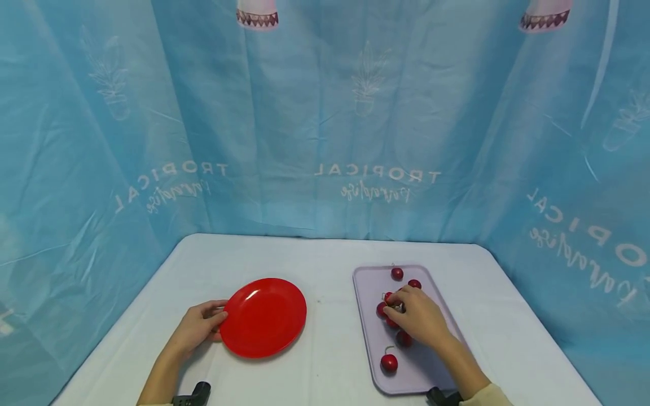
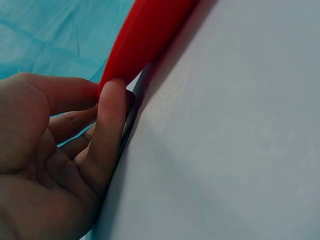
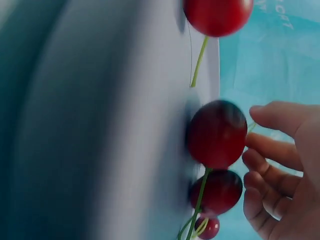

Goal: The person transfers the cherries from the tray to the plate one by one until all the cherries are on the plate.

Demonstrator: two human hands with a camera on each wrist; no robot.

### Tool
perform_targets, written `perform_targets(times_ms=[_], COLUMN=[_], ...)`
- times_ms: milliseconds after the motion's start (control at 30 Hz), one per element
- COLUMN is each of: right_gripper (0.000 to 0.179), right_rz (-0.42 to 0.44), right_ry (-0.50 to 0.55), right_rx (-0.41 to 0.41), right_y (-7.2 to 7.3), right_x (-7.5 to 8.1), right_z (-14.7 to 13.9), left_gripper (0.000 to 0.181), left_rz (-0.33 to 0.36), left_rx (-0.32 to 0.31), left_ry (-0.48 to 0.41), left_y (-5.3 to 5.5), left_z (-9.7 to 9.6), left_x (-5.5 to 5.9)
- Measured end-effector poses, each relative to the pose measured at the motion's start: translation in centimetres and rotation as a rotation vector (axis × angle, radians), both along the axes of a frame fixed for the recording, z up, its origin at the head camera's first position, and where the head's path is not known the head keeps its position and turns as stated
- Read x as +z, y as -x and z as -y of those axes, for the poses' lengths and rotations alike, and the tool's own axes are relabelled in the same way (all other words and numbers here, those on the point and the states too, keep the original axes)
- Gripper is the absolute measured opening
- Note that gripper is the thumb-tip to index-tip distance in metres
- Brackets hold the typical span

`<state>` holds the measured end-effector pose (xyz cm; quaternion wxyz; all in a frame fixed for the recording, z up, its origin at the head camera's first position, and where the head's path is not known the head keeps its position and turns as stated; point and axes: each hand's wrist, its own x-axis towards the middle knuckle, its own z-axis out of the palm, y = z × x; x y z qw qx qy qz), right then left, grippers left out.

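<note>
My left hand (image 1: pixel 195 328) pinches the left rim of a round red plate (image 1: pixel 264 318), thumb on one face and fingers around the edge. In the left wrist view that side of the plate (image 2: pixel 142 42) slants up off the white cloth. Over a pale purple tray (image 1: pixel 367 316), my right hand (image 1: pixel 418 318) reaches down among several dark red cherries. In the right wrist view its thumb and forefinger stand apart beside a large cherry (image 3: pixel 217 135), and a thin green stem shows between them. Fingers partly hide the cherries underneath in the head view.
One cherry with a stem (image 1: pixel 389 363) lies near the tray's front, another (image 1: pixel 397 274) near its back edge. A white cloth (image 1: pixel 325 361) covers the table between plate and tray. Blue printed curtains (image 1: pixel 325 113) hang behind and at both sides.
</note>
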<state>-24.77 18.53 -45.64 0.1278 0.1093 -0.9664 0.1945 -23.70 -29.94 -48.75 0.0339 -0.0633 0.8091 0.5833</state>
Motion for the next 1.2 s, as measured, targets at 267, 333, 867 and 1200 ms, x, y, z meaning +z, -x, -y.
perform_targets(times_ms=[267,333,867,1200], right_gripper=[0.02,0.017,0.01,0.013], right_rz=[0.002,0.01,-0.021,-0.035], right_ry=[0.011,0.016,-0.015,0.06], right_rx=[-0.063,-0.082,-0.044,-0.048], right_y=[-0.5,-0.8,-0.4,0.0], right_x=[-1.0,-1.2,-0.1,2.2], right_z=[1.2,1.2,1.8,2.2], left_gripper=[0.046,0.047,0.047,0.05], left_rz=[0.032,0.048,0.017,-0.012], left_rx=[-0.019,-0.02,-0.03,-0.065], left_ry=[-0.011,-0.014,0.031,0.025], left_y=[-0.5,-0.7,-0.6,0.2], left_z=[0.0,-0.2,0.3,0.5], left_x=[-0.3,-0.5,-0.8,0.0])
